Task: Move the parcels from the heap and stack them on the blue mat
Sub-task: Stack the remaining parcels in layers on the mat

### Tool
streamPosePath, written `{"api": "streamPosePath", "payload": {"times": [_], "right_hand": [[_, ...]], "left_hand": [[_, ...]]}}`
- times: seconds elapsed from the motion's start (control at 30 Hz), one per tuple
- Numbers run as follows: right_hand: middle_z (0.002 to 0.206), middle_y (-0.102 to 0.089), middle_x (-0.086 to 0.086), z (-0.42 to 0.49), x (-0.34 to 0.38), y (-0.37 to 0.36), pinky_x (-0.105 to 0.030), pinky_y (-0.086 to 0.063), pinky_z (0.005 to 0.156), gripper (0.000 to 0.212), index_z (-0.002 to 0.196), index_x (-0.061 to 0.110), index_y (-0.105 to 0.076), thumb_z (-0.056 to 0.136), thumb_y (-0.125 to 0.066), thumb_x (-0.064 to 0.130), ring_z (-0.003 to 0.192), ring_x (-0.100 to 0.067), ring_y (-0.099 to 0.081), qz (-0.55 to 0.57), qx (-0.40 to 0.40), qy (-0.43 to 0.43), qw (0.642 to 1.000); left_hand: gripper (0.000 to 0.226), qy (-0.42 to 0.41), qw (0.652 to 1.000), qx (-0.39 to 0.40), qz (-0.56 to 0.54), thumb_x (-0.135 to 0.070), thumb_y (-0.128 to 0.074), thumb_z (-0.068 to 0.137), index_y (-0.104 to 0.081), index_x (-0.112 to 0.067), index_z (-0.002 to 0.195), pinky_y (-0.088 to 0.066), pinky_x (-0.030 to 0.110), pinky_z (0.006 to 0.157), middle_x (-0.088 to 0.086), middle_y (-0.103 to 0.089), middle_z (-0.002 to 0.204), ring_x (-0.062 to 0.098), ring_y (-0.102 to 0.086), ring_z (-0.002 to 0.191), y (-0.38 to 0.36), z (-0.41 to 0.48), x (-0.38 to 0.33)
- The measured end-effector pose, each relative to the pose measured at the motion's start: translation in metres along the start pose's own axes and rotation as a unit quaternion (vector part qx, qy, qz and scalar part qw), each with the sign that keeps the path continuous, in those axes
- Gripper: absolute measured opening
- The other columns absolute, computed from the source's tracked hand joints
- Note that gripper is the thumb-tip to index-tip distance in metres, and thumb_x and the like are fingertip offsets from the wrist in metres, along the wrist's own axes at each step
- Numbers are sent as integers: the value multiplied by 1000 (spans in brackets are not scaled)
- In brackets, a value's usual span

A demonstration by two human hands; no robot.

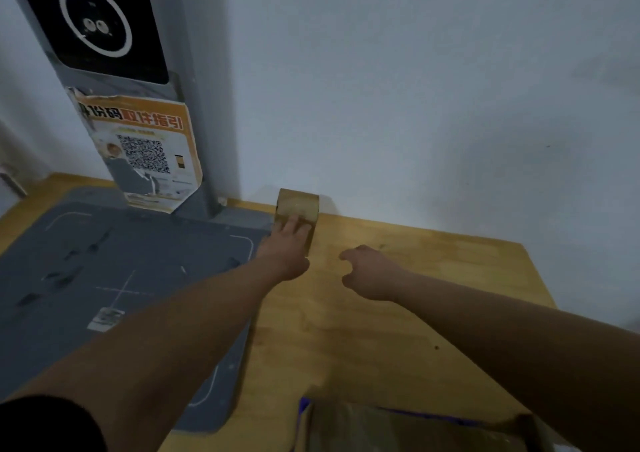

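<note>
Currently the left hand [289, 243] lays straight fingers [297, 224] on the small parcel [299, 204] by the wall [415, 105]; the right hand [367, 273] hovers loosely curled, empty; without a firm grip it may topple

I get a dim, bluish feed with flat, soft light. The plain pale wall [415, 88] darkens toward its right side. Fine detail is soft throughout; the grey upright post [214, 105] leans with wide-angle distortion, and the brown cardboard parcel [415, 427] at the bottom edge is smeared.
</note>
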State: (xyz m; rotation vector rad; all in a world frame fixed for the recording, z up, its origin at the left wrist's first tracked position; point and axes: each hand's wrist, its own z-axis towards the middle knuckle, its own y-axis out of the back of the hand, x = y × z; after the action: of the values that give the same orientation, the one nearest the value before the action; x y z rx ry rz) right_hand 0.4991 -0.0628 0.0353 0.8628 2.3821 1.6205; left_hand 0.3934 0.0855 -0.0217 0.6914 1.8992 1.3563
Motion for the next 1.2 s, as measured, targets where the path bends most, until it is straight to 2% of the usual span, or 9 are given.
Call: {"api": "streamPosePath", "payload": {"times": [0.17, 0.27, 0.37, 0.5, 0.63, 0.8, 1.0, 1.1, 1.2], "right_hand": [[148, -38, -12, 8, -5, 1, -37, -40, 102, 56, 148, 15, -36, 95, -52, 26, 130, -29, -44, 18, 14, -30, 999], [149, -39, -12, 11, -5, 2, -34, -41, 97, 58, 148, 14, -35, 95, -53, 25, 130, -29, -44, 62, 1, -52, 997], [144, -46, -13, 12, -2, 4, -31, -45, 88, 62, 150, 12, -30, 94, -53, 23, 120, -28, -51, 144, -10, -84, 986], [136, -51, -14, 13, 6, 3, -35, -48, 86, 68, 152, 11, -24, 92, -55, 22, 104, -25, -53, 197, -14, -103, 975], [134, -51, -14, 8, 18, 3, -32, -45, 81, 64, 150, 9, -26, 93, -53, 20, 97, -21, -48, 198, 2, -90, 976], [134, -52, -15, -6, 25, 9, -39, -46, 94, 56, 145, 8, -33, 93, -51, 18, 115, -28, -53, 180, 24, -81, 980], [140, -48, -15, -23, 20, 10, -35, -48, 88, 53, 144, 4, -34, 95, -49, 15, 115, -26, -53, 164, 46, -105, 980], [139, -48, -16, -26, 13, 2, -27, -42, 64, 49, 143, 0, -33, 98, -47, 14, 94, -22, -53, 168, 89, -134, 973], [153, -30, -19, -27, 14, -10, -33, -38, 96, 69, 152, 1, 1, 101, -44, 11, 133, -30, -40, 148, 158, -176, 960]], "left_hand": [[75, 5, 999, -5, 46, -36, -48, 90, -11, -23, 154, 8, 62, 113, 2, -4, 163, 34, 13, 148, -1, 19, -2], [53, 21, 991, -117, 62, -42, -44, 91, -37, -21, 140, -11, 63, 113, 9, -41, 145, 34, -27, 140, -2, 11, -5], [61, 78, 974, -211, 29, -58, -49, 89, -35, -29, 140, -34, 55, 102, 13, -39, 137, 36, -39, 124, -7, 2, -3], [86, 95, 990, -95, -39, -70, -59, 79, -16, -43, 148, -35, 59, 102, 10, -7, 155, 42, -21, 138, -19, 5, 9], [58, 51, 994, 13, -97, -56, -65, 82, -55, -26, 132, -46, 42, 99, 6, -37, 145, 29, -51, 122, -41, -12, 11], [22, 29, 990, -68, -121, -21, -57, 93, -71, -11, 108, -52, 34, 86, 7, -60, 125, 23, -62, 101, -43, -35, 6], [103, 131, 949, -7, -287, -32, -80, 79, -12, -15, 155, -29, 45, 115, 12, -5, 162, 30, -18, 147, -43, -21, 0], [119, 79, 961, 55, -261, -33, -88, 67, -11, -13, 155, -36, 43, 111, 15, -26, 156, 31, -31, 141, -46, -7, 2], [115, 65, 976, 79, -194, -33, -89, 65, -17, -13, 153, -39, 41, 103, 17, -33, 146, 34, -36, 134, -54, -13, -4]]}}
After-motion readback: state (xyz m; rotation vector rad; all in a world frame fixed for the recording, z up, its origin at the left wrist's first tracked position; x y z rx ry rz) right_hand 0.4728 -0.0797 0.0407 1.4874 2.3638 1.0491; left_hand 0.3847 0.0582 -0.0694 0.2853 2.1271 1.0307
